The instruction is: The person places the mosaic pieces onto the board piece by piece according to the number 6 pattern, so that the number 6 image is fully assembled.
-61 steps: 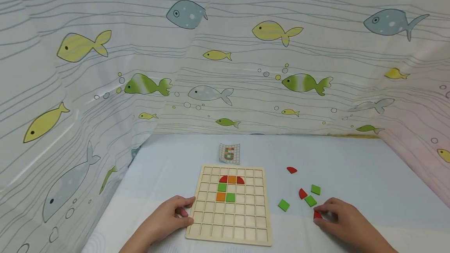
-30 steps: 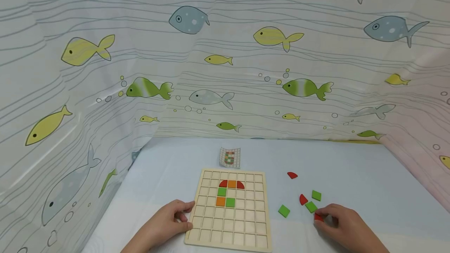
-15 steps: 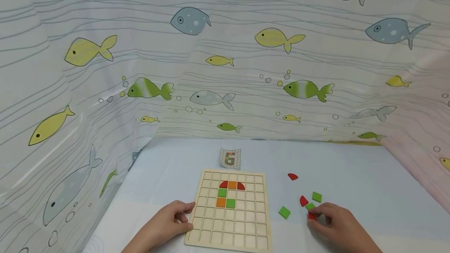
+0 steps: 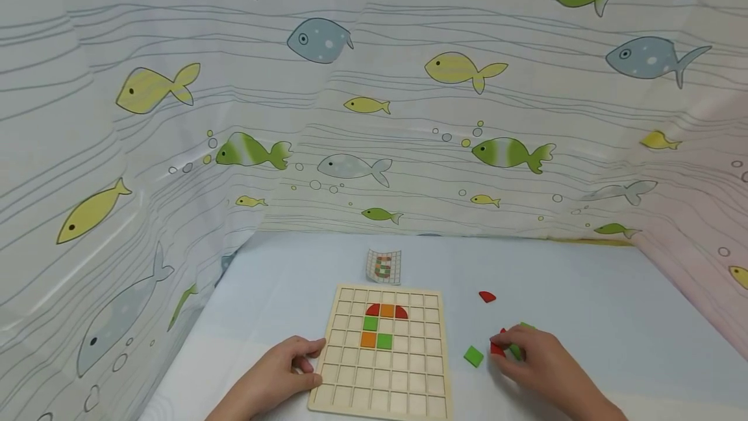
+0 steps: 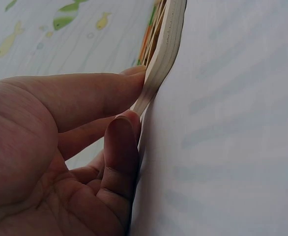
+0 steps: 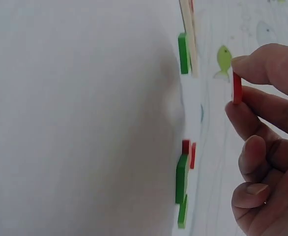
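My left hand (image 4: 280, 369) holds the left edge of a pale wooden grid board (image 4: 409, 362), fingertips against its rim (image 5: 158, 69). Set in the board are two red quarter-circle tiles (image 4: 373, 310), two orange squares (image 4: 387, 310) and two green squares (image 4: 371, 323). To the right of the board, my right hand (image 4: 534, 359) pinches a red tile (image 6: 237, 88) between thumb and fingers, raised above the table in the right wrist view. A loose green square (image 4: 474, 356) lies between board and right hand. Other green and red tiles are partly hidden behind that hand.
Behind the board lies a small paper card (image 4: 384, 267) printed with a grid pattern in red, orange and green. A loose red quarter-circle tile (image 4: 487, 296) is farther back on the right. Fish-printed cloth (image 4: 409, 148) encloses the pale blue table (image 4: 280, 278).
My right hand has moved left with the red tile, off the spot beside the loose green squares. The left hand stays on the board's edge. The head view has shifted slightly.
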Tool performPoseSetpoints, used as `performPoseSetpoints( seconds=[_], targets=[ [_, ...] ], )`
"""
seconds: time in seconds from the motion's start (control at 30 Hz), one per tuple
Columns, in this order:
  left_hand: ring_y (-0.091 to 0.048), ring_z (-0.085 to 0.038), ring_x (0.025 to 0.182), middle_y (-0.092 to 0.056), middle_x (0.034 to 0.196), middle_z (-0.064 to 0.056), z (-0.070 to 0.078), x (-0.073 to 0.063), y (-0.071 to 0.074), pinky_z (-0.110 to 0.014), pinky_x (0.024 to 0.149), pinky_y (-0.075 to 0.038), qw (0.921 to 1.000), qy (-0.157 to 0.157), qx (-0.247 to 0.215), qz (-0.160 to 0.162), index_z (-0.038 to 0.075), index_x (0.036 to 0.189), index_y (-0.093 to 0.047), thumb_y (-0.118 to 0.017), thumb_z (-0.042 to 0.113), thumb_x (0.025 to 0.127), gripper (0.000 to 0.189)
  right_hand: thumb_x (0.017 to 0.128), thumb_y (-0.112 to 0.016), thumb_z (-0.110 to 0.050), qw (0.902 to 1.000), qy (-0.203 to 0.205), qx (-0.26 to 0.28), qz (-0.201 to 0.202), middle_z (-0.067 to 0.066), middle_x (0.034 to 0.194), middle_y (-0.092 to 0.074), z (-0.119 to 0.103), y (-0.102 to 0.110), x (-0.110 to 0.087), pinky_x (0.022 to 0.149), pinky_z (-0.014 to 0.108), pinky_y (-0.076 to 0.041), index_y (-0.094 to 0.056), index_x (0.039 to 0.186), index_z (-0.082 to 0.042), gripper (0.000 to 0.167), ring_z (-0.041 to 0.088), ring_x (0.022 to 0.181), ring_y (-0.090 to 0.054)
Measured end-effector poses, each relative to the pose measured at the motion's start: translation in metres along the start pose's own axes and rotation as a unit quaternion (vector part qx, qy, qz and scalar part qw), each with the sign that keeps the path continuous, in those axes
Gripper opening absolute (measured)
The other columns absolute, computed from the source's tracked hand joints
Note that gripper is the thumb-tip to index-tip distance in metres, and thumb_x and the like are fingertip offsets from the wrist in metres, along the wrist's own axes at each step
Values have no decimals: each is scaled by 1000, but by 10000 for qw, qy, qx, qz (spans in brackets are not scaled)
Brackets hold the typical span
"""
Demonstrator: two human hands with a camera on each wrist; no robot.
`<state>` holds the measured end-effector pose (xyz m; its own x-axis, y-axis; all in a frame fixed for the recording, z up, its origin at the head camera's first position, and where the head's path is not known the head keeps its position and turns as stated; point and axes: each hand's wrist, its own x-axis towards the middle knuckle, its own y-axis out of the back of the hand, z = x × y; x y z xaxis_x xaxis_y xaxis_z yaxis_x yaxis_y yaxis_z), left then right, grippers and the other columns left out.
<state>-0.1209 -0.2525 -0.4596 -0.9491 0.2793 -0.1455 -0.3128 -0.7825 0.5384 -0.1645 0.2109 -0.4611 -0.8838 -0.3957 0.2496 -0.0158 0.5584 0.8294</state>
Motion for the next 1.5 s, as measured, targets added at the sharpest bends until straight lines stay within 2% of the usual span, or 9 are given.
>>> performPoseSetpoints(
  seconds=[0.13,0.33,0.53,0.87,1.13,1.5],
  targets=[
    [-55,-11,81,-60,110,-2,0,1,0,-24,69,-43,10000,48,-35,-1,0,136,-58,-82,22,82,64,81,-81,-17,9999,17,41,-157,-25,88,-59,-7,-3,9,66,23,-46,-76,98,-23,19,5,77,-54],
    [-55,-12,81,-60,108,0,1,3,0,-26,67,-43,9999,141,36,44,2,136,-59,-83,26,80,66,82,-81,-25,9995,136,-14,-285,-25,87,-59,-17,-11,23,64,22,-45,-76,98,-23,17,2,73,-52],
    [-55,-12,81,-59,108,-1,-1,3,1,-26,67,-44,10000,93,18,29,1,136,-59,-83,26,81,65,83,-80,-22,9989,401,-34,-251,-26,86,-58,-28,-21,37,67,23,-47,-75,95,-25,13,2,77,-55],
    [-55,-13,80,-59,108,0,-1,3,1,-26,66,-44,9999,112,-45,2,1,137,-58,-84,25,80,66,85,-76,-20,9959,609,-12,-668,-23,88,-60,-44,-33,54,72,25,-50,-76,97,-21,12,1,82,-57],
    [-55,-13,80,-59,107,0,-2,3,0,-26,66,-44,9999,124,9,20,1,136,-59,-84,25,80,66,86,-76,-22,9934,911,-9,-697,-21,86,-62,-56,-44,64,74,27,-51,-76,95,-18,10,2,82,-58],
    [-55,-11,80,-59,107,1,-1,1,-1,-26,66,-43,9999,61,105,81,2,136,-60,-83,26,80,64,86,-76,-24,9907,827,-70,-1077,-21,81,-60,-73,-61,82,71,26,-50,-78,94,-15,12,2,78,-56]
  ],
)
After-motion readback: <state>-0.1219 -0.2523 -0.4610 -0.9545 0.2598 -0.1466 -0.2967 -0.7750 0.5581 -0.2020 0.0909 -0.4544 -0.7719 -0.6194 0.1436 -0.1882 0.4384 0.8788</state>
